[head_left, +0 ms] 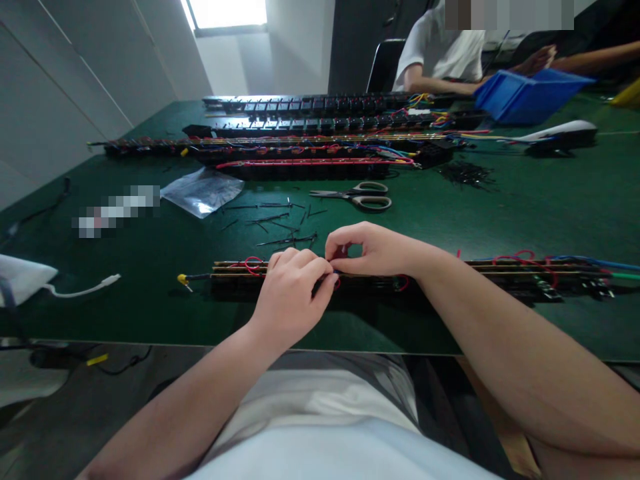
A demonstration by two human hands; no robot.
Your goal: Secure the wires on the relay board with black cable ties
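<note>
Wired strip on a green counter, worked by 2 bare hands. The wired strip point(375, 285) lies lengthwise beneath both hands, near the close edge of the counter point(150, 317), and extends to either side of them. The left hand point(295, 293) lies over it, palm down, fingers bent, thumb and forefinger drawn nearly together; the right hand point(370, 250) arches in, its thumb and forefinger curled into an almost closed ring. Whether anything thin is pinched by either hand cannot be told. The left hand's pose probably steadies the strip while the right hand does finer work. Red wires point(254, 258) loop up on both sides of the hands; a yellow-tipped lead point(183, 280) projects left of the left hand. Thin black pieces point(287, 241) lie just beyond the left hand, and scissors point(356, 193) beyond the right hand, seemingly placed for easy reach. A clear bag point(203, 190) lies beyond and left of the left hand. Similar strips point(305, 143) lie side by side well beyond both hands, perhaps to spare working room. No brand, label or writing is legible; a pixelated patch point(117, 210), left of the left hand, hides what it covers
</note>
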